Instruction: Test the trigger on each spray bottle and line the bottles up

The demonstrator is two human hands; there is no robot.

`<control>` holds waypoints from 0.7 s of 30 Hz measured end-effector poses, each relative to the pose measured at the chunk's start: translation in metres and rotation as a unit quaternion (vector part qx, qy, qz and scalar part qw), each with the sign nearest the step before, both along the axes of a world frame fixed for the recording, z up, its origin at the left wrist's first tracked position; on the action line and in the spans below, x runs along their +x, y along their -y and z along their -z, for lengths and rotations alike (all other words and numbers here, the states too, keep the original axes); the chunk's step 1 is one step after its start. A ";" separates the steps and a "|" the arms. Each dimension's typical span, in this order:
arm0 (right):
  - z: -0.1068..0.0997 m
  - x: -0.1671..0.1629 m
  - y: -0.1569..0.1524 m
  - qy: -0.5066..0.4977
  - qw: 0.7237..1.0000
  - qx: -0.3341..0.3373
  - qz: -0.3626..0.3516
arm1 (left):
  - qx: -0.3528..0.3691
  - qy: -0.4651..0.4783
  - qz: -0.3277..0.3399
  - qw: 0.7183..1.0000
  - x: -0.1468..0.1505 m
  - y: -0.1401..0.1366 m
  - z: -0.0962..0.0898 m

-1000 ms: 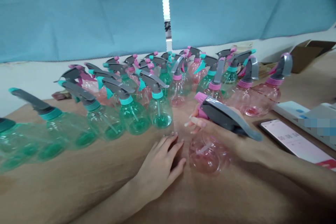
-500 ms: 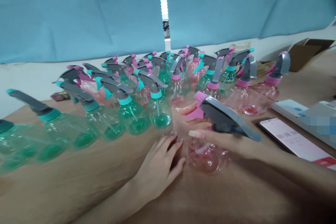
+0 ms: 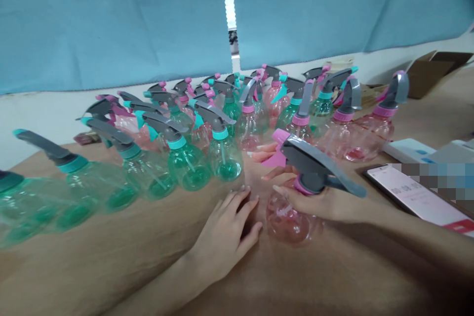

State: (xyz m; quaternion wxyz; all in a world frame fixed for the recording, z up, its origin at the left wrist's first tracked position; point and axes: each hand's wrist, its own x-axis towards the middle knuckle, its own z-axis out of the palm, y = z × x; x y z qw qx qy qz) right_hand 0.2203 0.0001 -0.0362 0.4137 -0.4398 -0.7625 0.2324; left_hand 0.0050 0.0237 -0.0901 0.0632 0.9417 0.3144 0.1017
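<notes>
A pink spray bottle with a grey and pink trigger head stands upright on the table before me. Around its neck, just under the head, are the fingers and thumb of my right hand; the head hides part of them. My left hand rests palm down on the table to the left of this bottle, fingers loosely spread and holding nothing. The closest bottle beyond my left hand is a green spray bottle with a turquoise collar.
More green spray bottles line the left side, and pink spray bottles stand at the right among several others. A phone showing a timer lies at right, near white boxes. Behind are an open cardboard box and a blue curtain.
My right hand's thumb has shifted slightly to the right and lower, against the pink bottle's collar. The bottle has barely moved. My left hand stays in place.
</notes>
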 end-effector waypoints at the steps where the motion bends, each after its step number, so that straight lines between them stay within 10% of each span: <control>1: 0.002 0.001 -0.001 0.000 1.000 -0.010 -0.003 | 0.002 0.002 0.000 1.000 0.000 0.000 0.000; 21: 0.007 0.007 0.002 -0.015 0.997 -0.065 0.031 | 0.006 0.007 -0.002 1.000 0.000 0.001 0.000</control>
